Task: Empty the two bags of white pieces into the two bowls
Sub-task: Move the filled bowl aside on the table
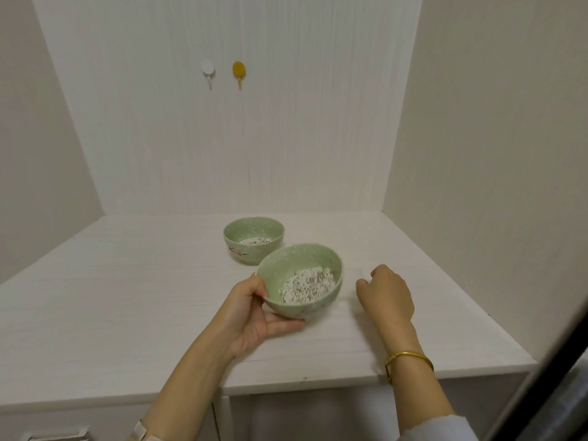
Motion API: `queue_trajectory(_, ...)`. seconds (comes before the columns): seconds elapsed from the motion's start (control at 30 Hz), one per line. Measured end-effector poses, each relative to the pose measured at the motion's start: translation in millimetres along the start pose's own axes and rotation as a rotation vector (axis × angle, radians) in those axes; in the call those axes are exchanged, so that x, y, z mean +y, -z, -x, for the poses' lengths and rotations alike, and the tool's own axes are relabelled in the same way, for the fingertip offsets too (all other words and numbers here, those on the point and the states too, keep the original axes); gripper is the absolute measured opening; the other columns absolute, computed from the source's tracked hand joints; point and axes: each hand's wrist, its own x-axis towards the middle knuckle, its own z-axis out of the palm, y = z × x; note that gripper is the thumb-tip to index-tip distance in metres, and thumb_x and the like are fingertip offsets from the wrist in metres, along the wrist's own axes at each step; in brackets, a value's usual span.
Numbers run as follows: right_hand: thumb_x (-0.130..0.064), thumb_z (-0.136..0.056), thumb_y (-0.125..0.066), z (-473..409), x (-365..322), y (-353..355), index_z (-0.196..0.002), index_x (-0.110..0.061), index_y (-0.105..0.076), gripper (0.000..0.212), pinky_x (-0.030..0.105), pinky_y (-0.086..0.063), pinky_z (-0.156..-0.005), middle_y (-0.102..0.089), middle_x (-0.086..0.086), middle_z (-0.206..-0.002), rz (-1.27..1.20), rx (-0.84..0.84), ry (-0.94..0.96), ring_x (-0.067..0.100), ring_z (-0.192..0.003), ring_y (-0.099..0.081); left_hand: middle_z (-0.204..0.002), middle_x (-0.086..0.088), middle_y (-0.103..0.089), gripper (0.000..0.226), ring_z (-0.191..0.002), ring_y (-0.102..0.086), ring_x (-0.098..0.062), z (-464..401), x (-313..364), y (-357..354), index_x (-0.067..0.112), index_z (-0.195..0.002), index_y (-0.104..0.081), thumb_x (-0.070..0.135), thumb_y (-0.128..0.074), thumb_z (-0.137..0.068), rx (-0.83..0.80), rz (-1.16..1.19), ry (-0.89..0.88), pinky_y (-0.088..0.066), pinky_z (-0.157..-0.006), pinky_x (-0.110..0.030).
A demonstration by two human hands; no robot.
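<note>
On the white desk (pixel 127 297) a green bowl (pixel 253 240) of white pieces is stood upright at the back, while a nearer bowl (pixel 300 281), tilted with its mouth facing the camera, is gripped by the left hand (pixel 254 316), thumb on the rim, and the right hand (pixel 386 292) is rested beside it with fingers curled, their contents hidden.

- Two bare forearms and hands, left hand (pixel 254 313) and right hand (pixel 386 296).
- A gold bangle (pixel 407 361) with a coiled section circles the right wrist.
- A pale bluish-grey sleeve (pixel 445 429) covers the right upper forearm.
- A light strap (pixel 141 430) sits on the left arm at the bottom edge.
</note>
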Motion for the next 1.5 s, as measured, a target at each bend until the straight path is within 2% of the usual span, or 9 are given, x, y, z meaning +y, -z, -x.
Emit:
queue_trajectory(0.1, -0.014, -0.087, -0.044, 0.8, -1.1, 0.1, -0.114, -0.004, -0.051, 0.029, 0.029, -0.035, -0.066, -0.058, 0.011, -0.112, -0.012, 0.016, 0.0, 0.022, -0.081, -0.043, -0.128, -0.023, -0.052, 0.06, -0.076, -0.069, -0.04, -0.9, -0.1, -10.8, 0.014, -0.131, -0.039, 0.001, -0.032, -0.072, 0.014, -0.011, -0.099, -0.059, -0.061, -0.048)
queue_trajectory(0.23, -0.014, -0.087, -0.046, 2.0, -1.5, 0.0, -0.112, -0.002, -0.053, 0.028, 0.031, -0.039, -0.069, -0.06, 0.013, -0.113, -0.026, 0.006, -0.006, 0.029, -0.097, -0.055, -0.135, -0.021, -0.046, 0.055, -0.068, -0.069, -0.041, 1.0, 2.0, -19.8, 0.007, -0.13, -0.039, 0.005, -0.03, -0.076, 0.03, -0.05, -0.06, -0.059, -0.055, -0.044)
queue_trajectory(0.4, -0.012, -0.086, -0.047, 6.2, -2.9, 0.3, -0.111, 0.001, -0.056, 0.03, 0.041, -0.049, -0.086, -0.062, 0.017, -0.113, -0.061, 0.025, -0.006, 0.034, -0.106, -0.057, -0.135, -0.022, -0.045, 0.054, -0.069, -0.069, -0.041, 2.8, 1.1, -20.4, 0.008, -0.129, -0.039, 0.004, -0.03, -0.077, 0.062, -0.05, -0.067, -0.059, -0.054, -0.044)
queue_trajectory(0.57, -0.015, -0.088, -0.047, 3.0, 0.9, -0.2, -0.119, -0.004, -0.054, 0.034, 0.03, -0.04, -0.072, -0.06, 0.012, -0.119, -0.117, 0.01, 0.005, 0.029, -0.107, -0.055, -0.135, -0.022, -0.043, 0.049, -0.071, -0.067, -0.042, 0.3, 5.1, -22.0, 0.009, -0.126, -0.039, 0.004, -0.029, -0.078, 0.129, -0.048, -0.124, -0.059, -0.056, -0.045)
queue_trajectory(0.9, -0.016, -0.087, -0.048, -2.8, 3.8, -2.9, -0.116, -0.006, -0.057, 0.032, 0.027, -0.035, -0.07, -0.062, 0.009, -0.113, -0.156, 0.018, 0.007, 0.026, -0.095, -0.054, -0.109, -0.01, -0.051, 0.041, -0.083, -0.061, -0.044, -18.9, 18.0, -38.4, 0.012, -0.119, -0.038, 0.003, -0.028, -0.08, 0.131, -0.078, -0.093, -0.057, -0.061, -0.048)
queue_trajectory(1.1, -0.016, -0.086, -0.048, -6.3, 4.5, -4.7, -0.113, -0.007, -0.058, 0.03, 0.027, -0.038, -0.072, -0.063, 0.01, -0.114, -0.192, 0.047, 0.014, 0.029, -0.104, -0.057, -0.122, -0.015, -0.041, 0.051, -0.097, -0.056, -0.046, -77.0, 21.8, -54.0, 0.003, -0.129, -0.031, 0.001, -0.034, -0.078, 0.249, 0.009, -0.159, -0.051, -0.06, -0.049)
queue_trajectory(1.23, -0.015, -0.087, -0.047, -8.8, 7.0, -6.4, -0.114, -0.007, -0.058, 0.03, 0.028, -0.038, -0.073, -0.061, 0.009, -0.116, -0.192, 0.058, 0.013, 0.028, -0.105, -0.056, -0.108, -0.019, -0.04, 0.044, -0.097, -0.054, -0.039, -106.1, 20.2, -64.9, 0.001, -0.12, -0.032, 0.001, -0.036, -0.076, 0.303, 0.067, -0.161, -0.051, -0.061, -0.052)
queue_trajectory(1.33, -0.016, -0.087, -0.047, -10.2, 9.2, -6.8, -0.114, -0.008, -0.058, 0.03, 0.027, -0.037, -0.073, -0.061, 0.008, -0.115, -0.19, 0.069, 0.012, 0.026, -0.104, -0.056, -0.127, -0.022, -0.036, 0.054, -0.111, -0.049, -0.044, -124.3, 20.6, -71.3, 0.005, -0.127, -0.029, 0.001, -0.038, -0.075, 0.368, 0.092, -0.164, -0.05, -0.056, -0.051)
queue_trajectory(1.5, -0.015, -0.087, -0.047, -16.0, 17.1, -6.0, -0.109, -0.008, -0.06, 0.027, 0.026, -0.036, -0.07, -0.063, 0.007, -0.11, -0.201, 0.092, -0.016, 0.024, -0.099, -0.056, -0.132, -0.024, -0.032, 0.051, -0.116, -0.044, -0.043, -144.5, 23.6, -74.4, 0.007, -0.126, -0.029, -0.002, -0.038, -0.077, 0.472, 0.125, -0.187, -0.05, -0.073, -0.053)
